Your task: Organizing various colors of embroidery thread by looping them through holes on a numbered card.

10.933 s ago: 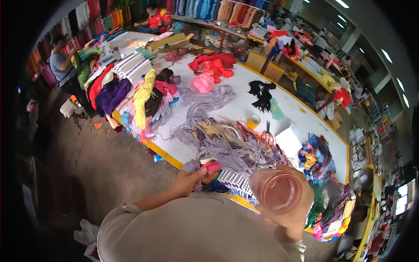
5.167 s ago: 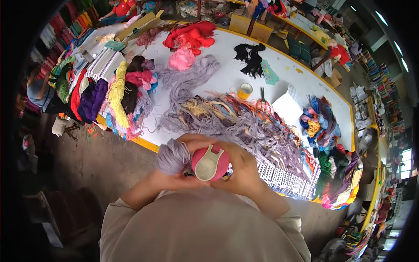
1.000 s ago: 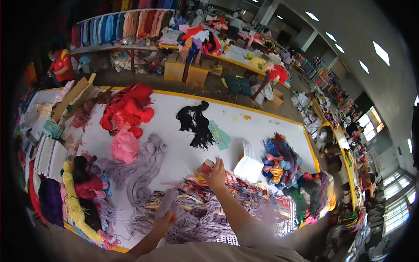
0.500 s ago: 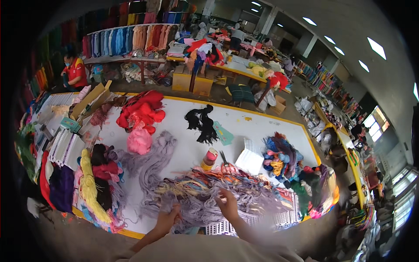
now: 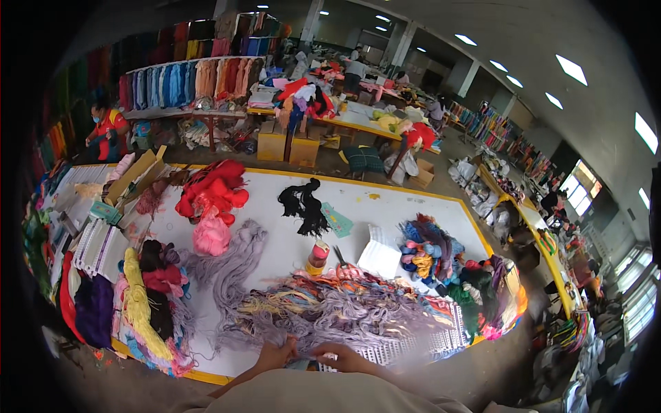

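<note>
A long heap of loose greyish-mauve thread (image 5: 337, 320) lies along the near side of the table, mixed with orange, blue and cream strands. At its near edge my left hand (image 5: 275, 353) is closed on some of the mauve thread. Close to its right, my right hand (image 5: 342, 358) has its fingers bent inward in a pinch at the same thread; the fine strands between the fingertips are hard to make out. Under the heap show white cards with rows of holes (image 5: 389, 351). More mauve thread (image 5: 237, 265) trails off to the left.
Beyond the heap stand a red-and-cream thread cone (image 5: 317, 257), scissors (image 5: 340, 257) and a white card (image 5: 380, 253). Black (image 5: 303, 205), red (image 5: 213, 189) and pink (image 5: 211, 237) yarn lie farther off. Coloured skeins crowd both table ends. A person in red (image 5: 109, 131) is at far left.
My right hand has come down toward me and left, close to my left hand, its fingers now drawn together. My left hand has shifted slightly nearer me. The whole view has tilted a little.
</note>
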Demonstrator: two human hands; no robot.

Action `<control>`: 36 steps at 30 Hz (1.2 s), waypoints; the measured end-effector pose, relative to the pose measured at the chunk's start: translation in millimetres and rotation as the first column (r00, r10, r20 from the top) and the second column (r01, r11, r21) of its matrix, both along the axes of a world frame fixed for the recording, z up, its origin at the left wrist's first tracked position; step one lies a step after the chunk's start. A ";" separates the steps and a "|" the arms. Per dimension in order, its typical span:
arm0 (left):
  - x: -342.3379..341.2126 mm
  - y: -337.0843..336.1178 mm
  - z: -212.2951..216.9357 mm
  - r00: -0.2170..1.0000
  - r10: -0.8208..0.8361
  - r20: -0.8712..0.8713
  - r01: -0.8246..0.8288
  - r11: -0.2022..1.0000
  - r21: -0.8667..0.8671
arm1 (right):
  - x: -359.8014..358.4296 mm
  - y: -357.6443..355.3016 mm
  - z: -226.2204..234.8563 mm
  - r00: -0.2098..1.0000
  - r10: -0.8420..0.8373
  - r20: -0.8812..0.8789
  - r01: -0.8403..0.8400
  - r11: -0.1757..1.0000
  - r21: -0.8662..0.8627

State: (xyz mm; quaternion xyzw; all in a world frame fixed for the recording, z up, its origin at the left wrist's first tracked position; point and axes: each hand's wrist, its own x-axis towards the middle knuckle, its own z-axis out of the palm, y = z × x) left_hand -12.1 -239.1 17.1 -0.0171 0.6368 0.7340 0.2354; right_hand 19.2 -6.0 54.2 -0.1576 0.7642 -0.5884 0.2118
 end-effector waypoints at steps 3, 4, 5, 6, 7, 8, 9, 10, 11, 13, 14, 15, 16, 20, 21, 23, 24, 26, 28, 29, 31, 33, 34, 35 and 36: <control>6.9 -10.7 12.7 1.000 0.000 -0.002 0.000 1.000 0.022 | 48.1 77.6 -16.0 0.972 0.097 0.212 -0.060 0.982 -0.178; 8.2 -13.9 9.3 1.000 -0.001 -0.009 0.001 1.000 0.018 | 67.4 104.1 -30.7 0.978 0.080 0.194 -0.045 0.983 -0.178; 10.3 -17.0 1.2 0.998 -0.063 -0.002 0.063 0.998 0.029 | 58.4 100.4 -37.7 0.983 0.061 0.174 -0.029 0.983 -0.184; 11.6 -22.0 -3.4 0.993 -0.120 0.010 0.119 0.992 0.043 | 49.4 89.9 -47.5 0.986 0.048 0.159 -0.018 0.982 -0.188; 5.5 -25.6 -3.2 0.993 -0.118 0.003 0.118 0.992 0.037 | 37.0 76.4 -56.9 0.989 0.033 0.142 -0.006 0.982 -0.191; -0.4 -29.3 -3.1 0.994 -0.101 -0.043 0.103 0.994 0.028 | 24.8 61.2 -66.0 0.992 0.017 0.125 0.007 0.981 -0.194; -7.3 -32.3 -3.6 0.993 -0.078 -0.090 0.081 0.996 0.023 | 9.7 47.9 -73.8 0.994 0.008 0.109 0.014 0.981 -0.194; -10.9 -35.7 -4.0 0.989 -0.059 -0.134 0.062 0.998 0.016 | 0.2 37.9 -81.8 0.995 -0.005 0.096 0.024 0.980 -0.198; -14.1 -38.9 -4.5 0.984 -0.042 -0.175 0.044 0.999 0.010 | -7.0 33.7 -87.0 0.996 -0.019 0.085 0.036 0.979 -0.201; -13.4 -47.7 -7.4 0.969 -0.009 -0.246 0.010 1.000 0.005 | 5.0 64.1 -99.1 0.996 -0.049 0.076 0.064 0.977 -0.204; -13.9 -49.9 -8.4 0.961 -0.003 -0.277 0.004 1.000 0.004 | 10.7 66.3 -105.8 0.994 -0.075 0.075 0.089 0.975 -0.203; -14.5 -51.5 -8.8 0.951 0.010 -0.309 -0.010 1.000 0.002 | 13.9 68.8 -113.3 0.993 -0.094 0.074 0.107 0.973 -0.204; -14.6 -52.7 -9.2 0.940 0.021 -0.339 -0.022 1.000 0.002 | 18.0 71.1 -121.1 0.991 -0.114 0.073 0.126 0.971 -0.204; -1.8 -65.2 -15.9 0.900 0.072 -0.430 -0.080 0.997 -0.001 | -0.9 45.9 -12.1 0.917 -0.184 -0.353 0.200 0.980 0.008; -10.5 -62.3 58.1 0.971 0.166 -0.173 -0.129 0.970 0.205 | -23.6 51.9 30.9 0.854 -0.284 -0.436 0.311 0.950 -0.010; -28.6 -62.0 97.4 0.930 0.249 -0.270 -0.184 0.952 0.246 | -41.1 27.2 106.6 0.677 -0.593 -0.436 0.497 0.805 -0.324; -39.0 -60.8 108.4 0.885 0.282 -0.370 -0.178 0.940 0.291 | -48.0 22.4 120.3 0.675 -0.594 -0.438 0.501 0.804 -0.320; -41.3 -59.2 117.4 0.850 0.313 -0.423 -0.195 0.934 0.299 | -57.6 14.7 131.6 0.578 -0.651 -0.491 0.580 0.752 -0.314; -34.8 -52.6 109.3 0.873 0.265 -0.409 -0.179 0.955 0.235 | -60.9 12.3 131.9 0.545 -0.657 -0.522 0.599 0.740 -0.307; -31.1 -50.7 102.7 0.897 0.209 -0.389 -0.154 0.974 0.167 | -62.0 11.0 130.8 0.505 -0.667 -0.548 0.623 0.721 -0.303; -21.6 -46.1 88.7 0.927 0.155 -0.342 -0.113 0.984 0.140 | -56.5 9.0 125.1 0.537 -0.445 -0.717 0.549 0.829 -0.103; -12.8 -42.1 77.1 0.935 0.108 -0.338 -0.053 0.984 0.169 | -57.6 -3.6 144.8 0.493 -0.259 -0.831 0.456 0.890 -0.007; -6.4 -41.9 102.9 0.988 0.109 -0.108 -0.089 0.981 0.175 | -57.4 -7.2 142.1 0.488 -0.262 -0.833 0.462 0.887 -0.008; -7.9 -44.2 105.0 0.988 0.102 -0.113 -0.081 0.981 0.175 | -55.8 -11.2 137.2 0.541 -0.544 -0.642 0.538 0.810 -0.233; -8.8 -45.9 105.6 0.989 0.119 -0.089 -0.104 0.982 0.157 | -55.1 -13.3 134.1 0.555 -0.745 -0.369 0.621 0.667 -0.412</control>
